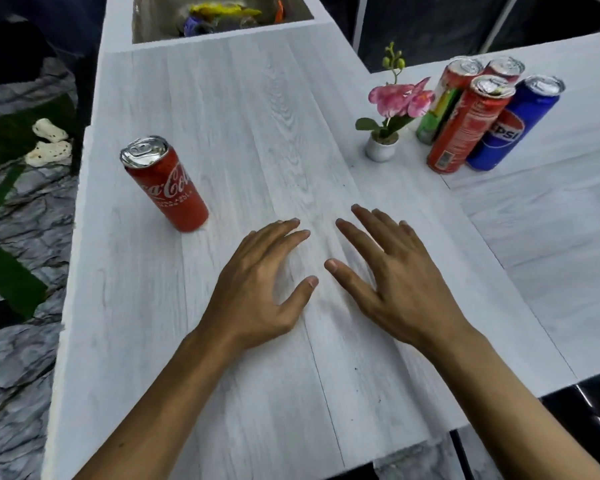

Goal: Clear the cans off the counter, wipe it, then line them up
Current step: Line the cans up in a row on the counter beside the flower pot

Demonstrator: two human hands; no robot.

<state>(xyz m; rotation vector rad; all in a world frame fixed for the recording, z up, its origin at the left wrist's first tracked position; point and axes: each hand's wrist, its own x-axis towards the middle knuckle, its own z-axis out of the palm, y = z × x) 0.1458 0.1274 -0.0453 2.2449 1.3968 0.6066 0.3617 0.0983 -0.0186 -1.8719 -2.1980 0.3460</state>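
both grips are wide and hold nothing. the left grip (257, 289), a bare hand, lies palm down over the desk (257, 116) with its fingers straight and spread. the right grip (395, 282) lies the same way just beside it, thumb tips near each other but apart. i cannot tell whether the palms touch the desk or sit just above it.

one red cola can (167, 183) stands upright on the desk, alone, near the left edge and beyond the left grip, apart from its fingers. its top looks opened.

four more cans stand bunched together on the adjoining side desk (551, 209) at the far right. a red can (465, 129) is in front, with a blue pepsi can (513, 126) touching it on the right. a red can with green and yellow print (442, 102) is behind on the left, and another red can (504, 68) is at the back, mostly hidden.

just left of that bunch stands a small white pot (381, 148) with a pink flower (400, 98).

at the far end of the desk a sunken box (153, 26) holds bright things too blurred to name. a pair of white slippers (49, 142) lies on the marbled floor (14, 358) at the left.
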